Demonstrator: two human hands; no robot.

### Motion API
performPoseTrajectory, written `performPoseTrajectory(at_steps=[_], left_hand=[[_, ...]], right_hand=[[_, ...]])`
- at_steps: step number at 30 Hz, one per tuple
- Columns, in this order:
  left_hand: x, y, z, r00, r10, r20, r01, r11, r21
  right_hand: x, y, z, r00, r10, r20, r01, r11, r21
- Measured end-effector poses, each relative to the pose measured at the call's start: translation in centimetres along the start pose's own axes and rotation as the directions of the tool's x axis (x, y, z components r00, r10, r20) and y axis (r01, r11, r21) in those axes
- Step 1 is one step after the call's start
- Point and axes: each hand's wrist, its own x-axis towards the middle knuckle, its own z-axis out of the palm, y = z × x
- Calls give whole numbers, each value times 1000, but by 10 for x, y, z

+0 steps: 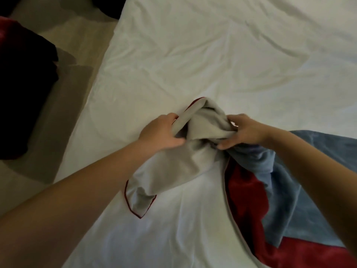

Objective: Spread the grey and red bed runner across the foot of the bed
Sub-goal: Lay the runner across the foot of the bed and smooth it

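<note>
Both hands are gripping the bunched runner (201, 132) mid-bed (193, 55), left hand (160, 135) w/ fingers curled round a grey fold, right hand (241, 132) pinching the twisted part, prob. to pull it apart & untwist it, since the rest is trailing rumpled to the right.

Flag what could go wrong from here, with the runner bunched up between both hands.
1. The bed runner is twisted between the left hand and right hand; pulled apart, it may land twisted or wrong side up.
2. Its loose corner droops folded and could stay tucked under.
3. Dragging may rumple the creased white sheet further.
</note>
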Motion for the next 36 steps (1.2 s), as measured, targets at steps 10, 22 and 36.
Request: performPoseTrajectory(at_steps=[10,22,36], left_hand=[[2,9,30,980,-201,16,199,977,82],[-28,-60,-133,892,341,-296,-33,703,711],[-164,-172,-64,863,501,66,-338,476,812]], right_hand=[[37,-37,13,977,3,-212,1,1000,20],[-10,-98,67,606,-453,-654,152,873,-464],[-55,-101,248,773,-566,-286,300,723,-622]])
